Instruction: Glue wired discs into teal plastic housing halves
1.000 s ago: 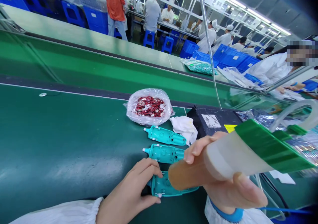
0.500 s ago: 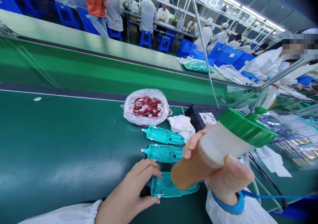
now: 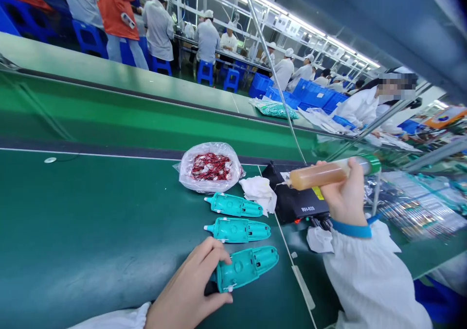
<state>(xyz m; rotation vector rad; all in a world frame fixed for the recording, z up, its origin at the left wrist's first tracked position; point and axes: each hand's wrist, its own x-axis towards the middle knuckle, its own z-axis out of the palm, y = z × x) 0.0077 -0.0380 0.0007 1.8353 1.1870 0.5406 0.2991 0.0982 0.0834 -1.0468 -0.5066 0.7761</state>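
Note:
My left hand [image 3: 195, 283] grips the narrow end of a teal plastic shell half [image 3: 251, 266], thumb on the near side and fingers on the far side. The shell lies open side up on the green bench. My right hand [image 3: 346, 192] is wrapped round a dispensing syringe [image 3: 317, 174] filled with amber liquid. Its green cap [image 3: 372, 164] is to the right, and its thin needle points left over the black box. Two similar shells lie beyond the held one: a middle shell [image 3: 241, 230] and a far shell [image 3: 235, 205].
A clear bag [image 3: 188, 173] of red wires with small discs stands behind the shells. Beside it lie a crumpled white cloth [image 3: 258, 191] and a black box [image 3: 304, 207] marked RH-828. Bundled wired parts [image 3: 419, 212] lie at right. Co-workers sit beyond the green conveyor [image 3: 127, 124].
My right hand has moved the syringe up and away from above the held shell, tipping it nearly level. My left hand keeps its hold, and the shell's wide end has swung slightly away from me.

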